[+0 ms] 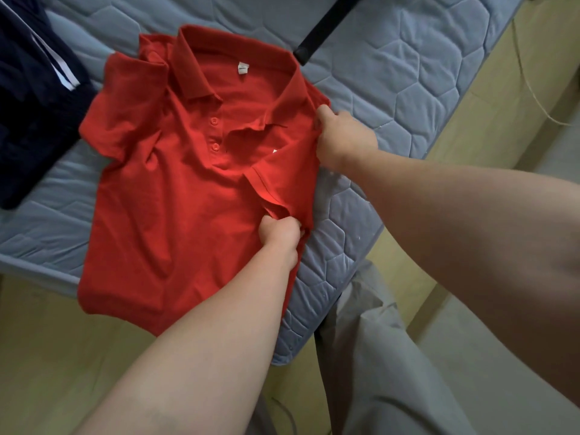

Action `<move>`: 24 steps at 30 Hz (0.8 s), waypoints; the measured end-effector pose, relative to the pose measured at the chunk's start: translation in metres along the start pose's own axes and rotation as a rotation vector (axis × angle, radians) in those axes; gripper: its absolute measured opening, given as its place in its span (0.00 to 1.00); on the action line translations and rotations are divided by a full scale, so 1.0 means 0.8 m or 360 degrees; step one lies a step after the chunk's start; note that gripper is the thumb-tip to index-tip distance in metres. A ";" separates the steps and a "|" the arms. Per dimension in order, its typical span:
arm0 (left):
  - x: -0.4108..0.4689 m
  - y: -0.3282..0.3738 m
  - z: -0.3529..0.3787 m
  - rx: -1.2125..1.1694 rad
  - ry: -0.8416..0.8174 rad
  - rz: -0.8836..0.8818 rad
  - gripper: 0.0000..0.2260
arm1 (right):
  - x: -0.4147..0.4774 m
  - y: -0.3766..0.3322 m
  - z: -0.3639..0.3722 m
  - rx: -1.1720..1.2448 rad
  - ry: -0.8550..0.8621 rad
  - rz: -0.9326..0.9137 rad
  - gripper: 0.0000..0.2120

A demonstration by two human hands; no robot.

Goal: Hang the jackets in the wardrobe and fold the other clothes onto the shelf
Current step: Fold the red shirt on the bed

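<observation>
A red polo shirt (175,189) lies front-up on the blue quilted mattress (408,89), collar toward the far side. Its right side and sleeve are folded over onto the chest. My left hand (279,235) pinches the folded sleeve edge near the shirt's right side, fingers curled into the cloth. My right hand (343,138) grips the shirt at the right shoulder, close to the collar. The hem hangs a little over the mattress's near edge.
A dark navy garment with white stripes (34,98) lies on the mattress at the far left. A black bar (323,29) crosses the mattress's far side. My grey trouser leg (392,356) stands by the mattress corner, over a yellowish floor (62,356).
</observation>
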State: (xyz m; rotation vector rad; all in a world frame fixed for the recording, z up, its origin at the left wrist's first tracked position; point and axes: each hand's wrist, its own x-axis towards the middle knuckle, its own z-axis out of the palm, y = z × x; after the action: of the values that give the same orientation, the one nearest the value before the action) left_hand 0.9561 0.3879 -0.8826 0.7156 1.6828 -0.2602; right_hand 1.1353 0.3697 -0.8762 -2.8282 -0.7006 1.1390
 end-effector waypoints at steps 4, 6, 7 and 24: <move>0.001 0.004 -0.003 -0.0081 -0.0027 0.0001 0.18 | -0.001 0.021 0.002 0.0080 0.0053 0.0259 0.15; 0.004 0.007 -0.005 0.0082 0.0012 0.0118 0.20 | -0.006 0.027 0.004 0.0075 0.0109 0.0139 0.20; 0.004 0.007 -0.005 0.0224 0.0044 0.0200 0.22 | -0.008 0.029 0.005 0.0051 0.0119 0.0007 0.23; 0.038 0.044 -0.051 0.1111 0.0682 0.0863 0.13 | 0.012 -0.001 0.009 0.0302 0.0273 0.0149 0.24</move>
State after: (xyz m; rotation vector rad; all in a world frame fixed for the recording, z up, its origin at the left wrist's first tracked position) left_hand 0.9411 0.4466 -0.8939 1.8164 1.7103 -0.3229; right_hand 1.1358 0.3734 -0.8877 -2.7778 -0.4293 0.9044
